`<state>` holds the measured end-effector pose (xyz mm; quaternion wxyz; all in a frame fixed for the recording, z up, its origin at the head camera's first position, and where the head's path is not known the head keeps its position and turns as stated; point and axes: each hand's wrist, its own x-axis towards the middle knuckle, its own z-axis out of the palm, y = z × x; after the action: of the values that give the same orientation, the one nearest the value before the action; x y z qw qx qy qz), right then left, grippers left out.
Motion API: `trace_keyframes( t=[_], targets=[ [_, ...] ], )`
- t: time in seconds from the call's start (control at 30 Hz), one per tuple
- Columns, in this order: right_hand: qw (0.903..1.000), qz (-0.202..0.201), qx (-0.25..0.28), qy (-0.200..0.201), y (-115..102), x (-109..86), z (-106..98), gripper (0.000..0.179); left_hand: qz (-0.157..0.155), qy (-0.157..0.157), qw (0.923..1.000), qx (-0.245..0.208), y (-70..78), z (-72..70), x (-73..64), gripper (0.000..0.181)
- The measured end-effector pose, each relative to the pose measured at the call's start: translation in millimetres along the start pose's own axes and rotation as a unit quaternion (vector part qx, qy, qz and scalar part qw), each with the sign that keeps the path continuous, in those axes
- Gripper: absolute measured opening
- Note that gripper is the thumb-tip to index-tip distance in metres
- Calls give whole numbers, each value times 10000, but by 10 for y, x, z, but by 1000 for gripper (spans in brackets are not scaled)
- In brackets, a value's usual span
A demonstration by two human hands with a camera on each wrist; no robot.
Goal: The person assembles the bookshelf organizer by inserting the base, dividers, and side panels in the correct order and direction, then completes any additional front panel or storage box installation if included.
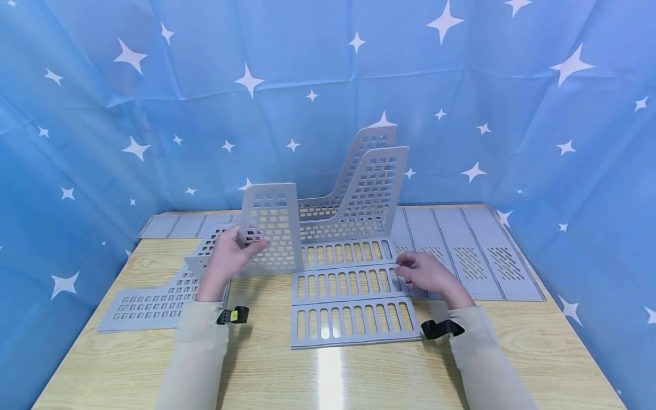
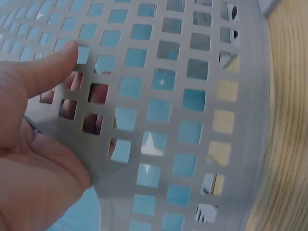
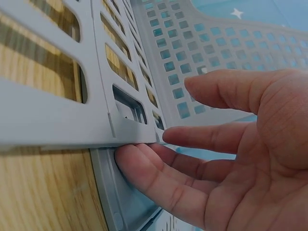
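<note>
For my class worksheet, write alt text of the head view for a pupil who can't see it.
A person's left hand grips an upright grey perforated panel while their right hand is at the right edge of a slotted grey panel on a wood-grain table. Two curved perforated panels stand beyond, before a blue backdrop patterned with white stars.

A starry blue curtain (image 1: 328, 68) hangs behind the table (image 1: 271, 370).
</note>
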<state>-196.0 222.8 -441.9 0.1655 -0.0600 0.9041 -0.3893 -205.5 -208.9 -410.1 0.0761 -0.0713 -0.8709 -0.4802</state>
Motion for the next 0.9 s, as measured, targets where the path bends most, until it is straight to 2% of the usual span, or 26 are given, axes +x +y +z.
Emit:
trace_keyframes(
  t=[0.07, 0.2, 0.3, 0.4, 0.5, 0.57, 0.63, 0.7, 0.77, 0.83, 0.9],
  targets=[
    [10000, -1, 50, 0, -2, 6, 8, 47, 79, -28, 9999, -109, 32, 35, -5, 24],
    [10000, -8, 81, 7, -13, 7, 13, 47, 311, 144, 9991, -235, 59, 89, -14, 19],
    [9999, 22, 93, 30, -22, 5, 15, 48, 468, 187, 9980, -373, 33, 92, -10, 17],
    [9999, 57, 131, 13, -28, 1, 12, 49, 558, -29, 9978, -360, -21, 17, -2, 20],
    [9996, 85, 256, -39, -11, -6, -4, 49, 503, -167, 9986, 5, -86, -147, -5, 31],
    [9994, 84, 329, -73, 1, -6, -15, 49, 274, 46, 9986, 440, -128, -291, -31, 44],
    [9992, 77, 370, -89, 16, -2, -22, 47, -158, 511, 9946, 891, -182, -426, -69, 54],
    [9994, 36, 330, -109, 27, 0, -31, 46, -757, 996, 9850, 1190, -236, -527, -111, 57],
    [9995, 12, 281, -109, 38, 4, -35, 46, -1305, 1313, 9729, 1383, -288, -588, -139, 56],
    [9997, -3, 220, -107, 46, 5, -36, 47, -1723, 1389, 9660, 1333, -338, -607, -144, 52],
    [9998, -12, 199, -95, 51, 7, -30, 47, -1973, 1250, 9648, 1207, -378, -596, -133, 50]
  ],
)
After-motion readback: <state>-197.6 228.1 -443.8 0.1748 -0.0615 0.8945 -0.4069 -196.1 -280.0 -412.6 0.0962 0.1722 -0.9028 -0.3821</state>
